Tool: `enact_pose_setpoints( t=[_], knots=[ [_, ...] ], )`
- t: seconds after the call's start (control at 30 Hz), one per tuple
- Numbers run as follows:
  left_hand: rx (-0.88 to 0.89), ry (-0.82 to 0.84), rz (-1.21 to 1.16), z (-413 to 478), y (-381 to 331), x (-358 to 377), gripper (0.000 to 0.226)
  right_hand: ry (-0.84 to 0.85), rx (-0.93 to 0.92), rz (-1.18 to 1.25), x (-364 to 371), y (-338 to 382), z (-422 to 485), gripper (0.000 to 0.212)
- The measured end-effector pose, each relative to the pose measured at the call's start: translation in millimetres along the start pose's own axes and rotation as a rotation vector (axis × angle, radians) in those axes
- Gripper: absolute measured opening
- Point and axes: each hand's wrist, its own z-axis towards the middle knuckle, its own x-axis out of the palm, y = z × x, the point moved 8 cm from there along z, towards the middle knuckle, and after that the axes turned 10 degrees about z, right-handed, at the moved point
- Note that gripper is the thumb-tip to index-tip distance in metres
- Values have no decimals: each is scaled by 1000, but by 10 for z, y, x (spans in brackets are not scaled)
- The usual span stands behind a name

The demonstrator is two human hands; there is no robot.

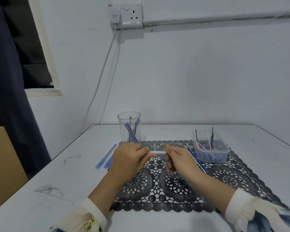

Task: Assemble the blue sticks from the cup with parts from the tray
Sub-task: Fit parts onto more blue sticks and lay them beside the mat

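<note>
Lowest in view, two pale sleeves, forearms reaching in over the near scalloped edge of a black lace mat (174,186). Mid-mat, raised just above the lace, left hand (129,158) and right hand (179,158) near each other, joined by a thin white tube (157,152) held level. Left fingertips pinched on the tube's left end; right fingers curled round its right end.

Just left of the left hand, several loose sticks (105,156), blue, lying aslant across the mat's left edge onto the white surface (57,181). Beyond them a wide strip of surface out to its left edge, marked with grey scuffs. Just right of the right wrist, one more blue stick (197,159) lying aslant on the lace, near the tray.

At the mat's far left corner, a clear cup (129,118), upright, with blue cup sticks (131,133) leaning inside. At the far right corner, a clear tray (213,156) holding thin rods and small blue and red parts, too small to tell apart. Between cup and tray, open lace. Behind both, a band of surface up to the far edge against the wall.

On the wall, a socket (131,15) with a cable (104,67) hanging down behind the surface. Far left, a dark curtain (7,81) and a cardboard box (3,164).
</note>
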Motion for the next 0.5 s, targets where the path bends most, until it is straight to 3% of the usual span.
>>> enact_pose_setpoints(
  t=[0.07, 0.17, 0.33, 0.5],
  knots=[
    [-89, 27, -18, 8, 80, -5, 42, -48, -151, -161, -13, 40, -30, 34],
    [-356, 3, -117, -36, 345, -10, 34, 92, -309, -648, 157, 39, -78, 30],
    [-698, -103, -304, -165, 696, -38, 45, 294, -241, -1063, 301, -271, -61, 68],
    [-943, -132, -190, -426, 1064, -41, 37, 374, -159, -1239, 331, -412, -29, 68]
  ],
)
